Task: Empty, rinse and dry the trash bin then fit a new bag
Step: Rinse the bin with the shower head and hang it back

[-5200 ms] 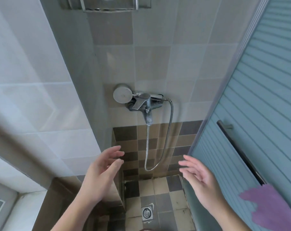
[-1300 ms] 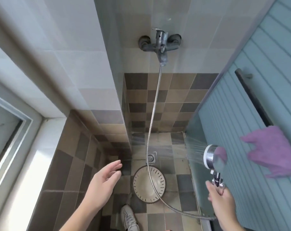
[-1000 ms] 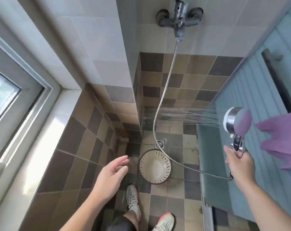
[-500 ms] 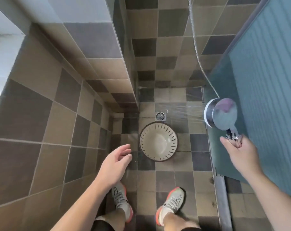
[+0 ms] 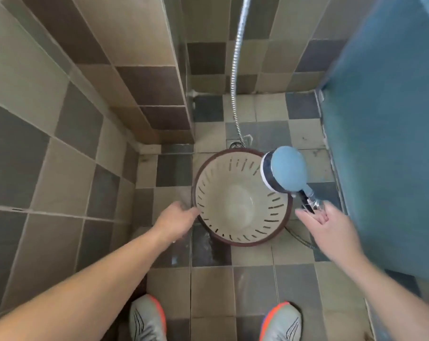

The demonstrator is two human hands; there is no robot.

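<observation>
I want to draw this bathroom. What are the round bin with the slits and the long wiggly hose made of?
The cream round slotted bin with a brown rim looks like smooth moulded plastic: thin walls, neat cut slits, a soft sheen. The silver ribbed shower hose looks like shiny metal, judging by its bright ringed coils, though a chromed coating is possible.

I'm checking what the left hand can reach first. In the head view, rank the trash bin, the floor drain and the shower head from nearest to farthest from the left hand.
1. Trash bin: its rim is at the left hand's fingertips.
2. Shower head: over the bin's far right rim.
3. Floor drain: on the floor beyond the bin.
</observation>
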